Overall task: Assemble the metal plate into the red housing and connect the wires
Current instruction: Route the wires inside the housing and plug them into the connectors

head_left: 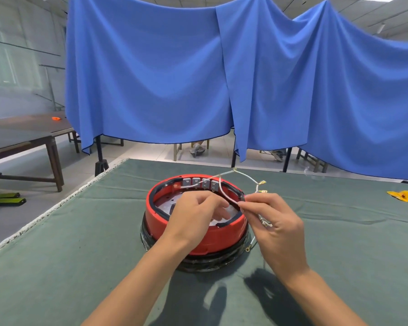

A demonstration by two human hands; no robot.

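Observation:
A round red housing (154,218) stands on a black base in the middle of the green table. A pale metal plate (165,204) lies inside it, partly hidden by my left hand (193,214). Grey connector blocks (199,183) line the far rim. White wires (224,191) arch up from the blocks and over the housing. My right hand (273,222) pinches the wire bundle at the housing's right rim. Small yellow terminals (262,183) dangle at the wire ends. My left hand hovers over the plate with curled fingers near the wires; whether it holds one is unclear.
A green cloth covers the table (80,243), whose left edge runs diagonally. A yellow scrap (399,196) lies at the far right. Blue curtains (151,74) hang behind the table. A brown bench (21,142) stands to the left.

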